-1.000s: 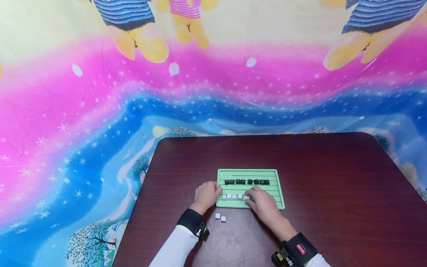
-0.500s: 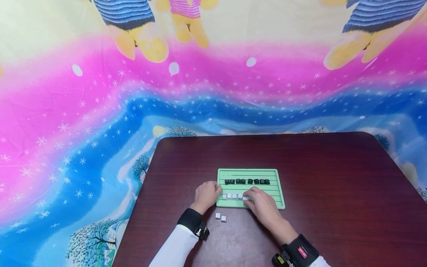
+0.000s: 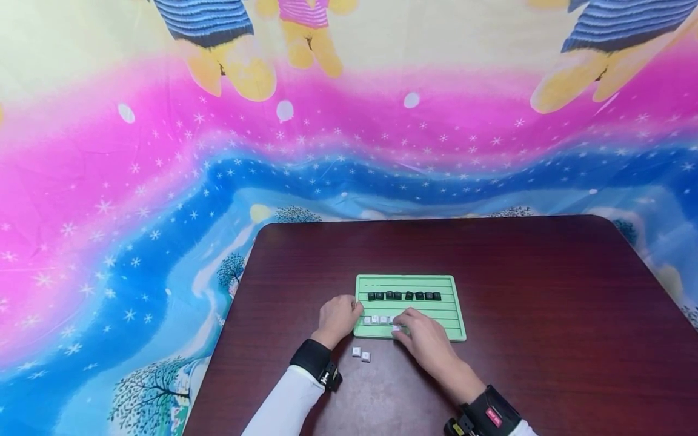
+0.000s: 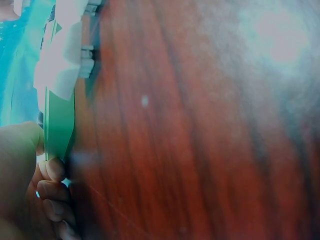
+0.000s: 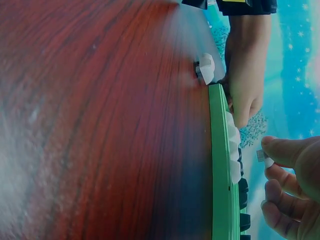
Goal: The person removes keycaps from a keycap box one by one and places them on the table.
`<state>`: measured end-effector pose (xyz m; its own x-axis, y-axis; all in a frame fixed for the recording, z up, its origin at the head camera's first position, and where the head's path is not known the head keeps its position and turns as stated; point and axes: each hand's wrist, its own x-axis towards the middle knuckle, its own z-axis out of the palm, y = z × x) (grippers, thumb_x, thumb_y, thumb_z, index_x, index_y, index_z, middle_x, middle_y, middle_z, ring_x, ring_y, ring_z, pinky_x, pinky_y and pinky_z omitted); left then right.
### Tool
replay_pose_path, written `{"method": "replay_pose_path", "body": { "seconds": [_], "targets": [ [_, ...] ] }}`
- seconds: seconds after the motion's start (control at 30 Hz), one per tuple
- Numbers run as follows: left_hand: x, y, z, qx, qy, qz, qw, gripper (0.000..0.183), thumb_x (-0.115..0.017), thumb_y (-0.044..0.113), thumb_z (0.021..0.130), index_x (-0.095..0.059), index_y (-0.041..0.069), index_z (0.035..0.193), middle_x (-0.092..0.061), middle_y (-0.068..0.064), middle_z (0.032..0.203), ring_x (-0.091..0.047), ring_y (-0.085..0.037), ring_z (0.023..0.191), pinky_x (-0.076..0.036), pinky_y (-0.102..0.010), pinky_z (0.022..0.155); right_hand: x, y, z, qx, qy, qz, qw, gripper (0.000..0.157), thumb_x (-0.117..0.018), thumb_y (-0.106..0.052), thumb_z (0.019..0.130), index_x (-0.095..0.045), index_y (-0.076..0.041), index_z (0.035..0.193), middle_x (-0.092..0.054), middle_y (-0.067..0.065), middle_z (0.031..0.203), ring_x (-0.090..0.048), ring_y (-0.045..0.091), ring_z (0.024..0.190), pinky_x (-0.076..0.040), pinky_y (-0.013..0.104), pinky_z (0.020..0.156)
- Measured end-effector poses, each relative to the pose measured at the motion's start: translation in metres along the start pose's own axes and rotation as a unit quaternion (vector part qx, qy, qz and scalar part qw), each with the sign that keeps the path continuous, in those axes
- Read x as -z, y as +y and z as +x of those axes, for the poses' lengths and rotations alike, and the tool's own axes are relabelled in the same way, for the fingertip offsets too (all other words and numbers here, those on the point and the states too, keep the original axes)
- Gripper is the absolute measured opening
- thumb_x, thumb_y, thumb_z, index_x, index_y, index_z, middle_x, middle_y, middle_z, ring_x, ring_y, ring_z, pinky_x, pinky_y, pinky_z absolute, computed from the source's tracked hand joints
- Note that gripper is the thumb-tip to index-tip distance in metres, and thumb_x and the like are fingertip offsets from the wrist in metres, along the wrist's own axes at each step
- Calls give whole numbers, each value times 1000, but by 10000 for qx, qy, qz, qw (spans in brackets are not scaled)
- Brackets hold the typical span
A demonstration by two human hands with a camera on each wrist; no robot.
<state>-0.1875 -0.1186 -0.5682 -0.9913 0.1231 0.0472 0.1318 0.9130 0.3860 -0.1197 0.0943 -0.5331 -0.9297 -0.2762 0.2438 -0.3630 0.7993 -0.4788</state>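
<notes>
A light green ridged tray [image 3: 450, 315] lies on the table. My left hand [image 3: 337, 316] grips its left edge, with the thumb on top and the fingertips [image 4: 55, 169] at the side in the left wrist view. My right hand [image 3: 428, 339] pinches a white keycap [image 5: 267, 159] between thumb and index finger. In the right wrist view this keycap is raised off the tray, its hollow underside toward the board. Several white keycaps [image 3: 375, 319] stand in a row along a near groove, the rightmost partly behind my right fingers. Farther back runs a row of black keycaps [image 3: 409, 296].
Two loose white keycaps [image 3: 366, 357] lie on the dark wooden table [image 3: 523, 290] in front of the tray, close to my left wrist. Behind the table hangs a colourful printed cloth [image 3: 349, 133]. Both wrists wear black camera straps [image 3: 312, 358].
My right hand has drifted left and slightly toward me with the pinched keycap, which has come away from the right end of the white row. My left hand stays put.
</notes>
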Motion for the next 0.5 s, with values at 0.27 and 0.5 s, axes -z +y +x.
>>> {"method": "replay_pose_path", "body": {
  "seconds": [0.27, 0.5],
  "targets": [
    [1, 0, 0, -25, 16, -7, 10000, 44, -53, 24, 93, -30, 20, 56, -20, 9, 53, -20, -10, 46, -19, -26, 47, -5, -8, -4, 131, -159, -36, 9998, 19, -82, -23, 83, -76, -16, 99, -69, -8, 96, -68, 10, 82, -54, 28, 71],
    [0, 0, 0, -11, -59, 5, 10000, 44, -52, 25, 94, -31, 20, 56, -22, 8, 53, -23, -11, 46, -21, -27, 47, -9, -12, -7, 228, -105, -41, 9997, 18, -82, -24, 82, -76, -18, 98, -69, -9, 94, -67, 8, 80, -53, 26, 70]
  ]
}}
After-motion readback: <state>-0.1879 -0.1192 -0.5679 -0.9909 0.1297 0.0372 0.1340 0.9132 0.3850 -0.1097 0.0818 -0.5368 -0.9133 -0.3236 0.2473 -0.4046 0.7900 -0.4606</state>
